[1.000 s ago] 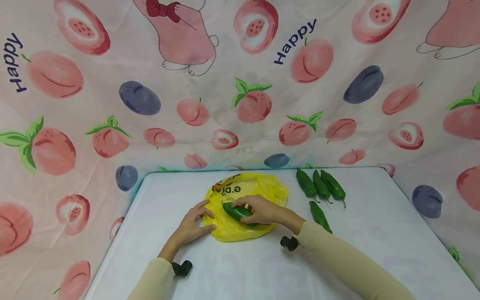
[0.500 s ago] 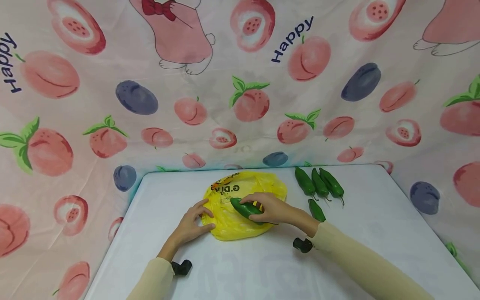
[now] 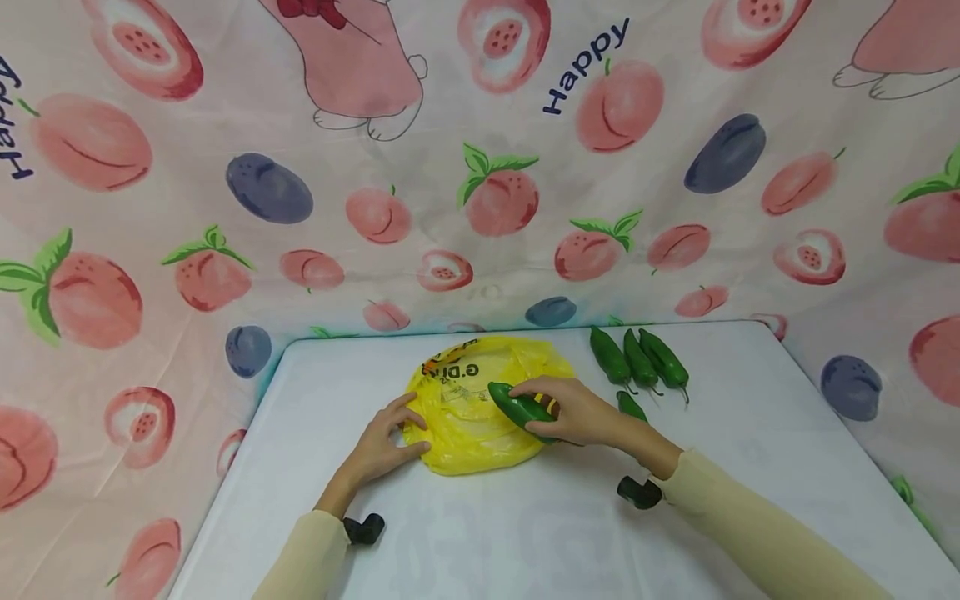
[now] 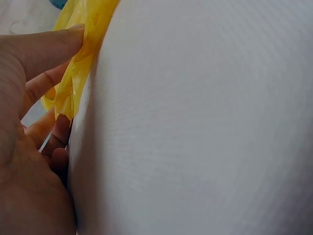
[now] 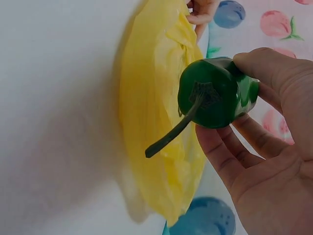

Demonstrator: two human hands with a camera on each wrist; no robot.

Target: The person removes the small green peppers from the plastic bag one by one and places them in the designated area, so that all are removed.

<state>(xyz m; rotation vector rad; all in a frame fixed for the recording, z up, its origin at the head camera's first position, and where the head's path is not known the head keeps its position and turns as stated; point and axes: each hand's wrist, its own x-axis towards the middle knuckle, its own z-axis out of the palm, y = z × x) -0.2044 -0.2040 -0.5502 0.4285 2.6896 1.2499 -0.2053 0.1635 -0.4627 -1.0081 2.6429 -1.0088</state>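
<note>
A green chili pepper [image 3: 513,406] is held in my right hand [image 3: 577,410], its thumb and fingers on opposite sides. It hangs tilted above the yellow plastic bag [image 3: 472,446]. In the right wrist view, the stem of this pepper [image 5: 215,93] points down and left, away from the palm. The bag lies on the white table with its mouth spread and dark print inside. My left hand [image 3: 382,437] holds the bag's left edge. From the left wrist, the thumb lies against the yellow plastic [image 4: 83,63] and curled fingers lie behind it, partly hidden.
Three green peppers [image 3: 637,362] lie side by side at the table's back right. Another pepper [image 3: 631,406] lies nearer, partly hidden by my right arm. A fruit-print cloth [image 3: 495,275] hangs behind the white table [image 3: 480,542].
My right hand has moved right and slightly farther from me, carrying the pepper from the bag's middle toward its right side. My left hand stays at the bag's left edge.
</note>
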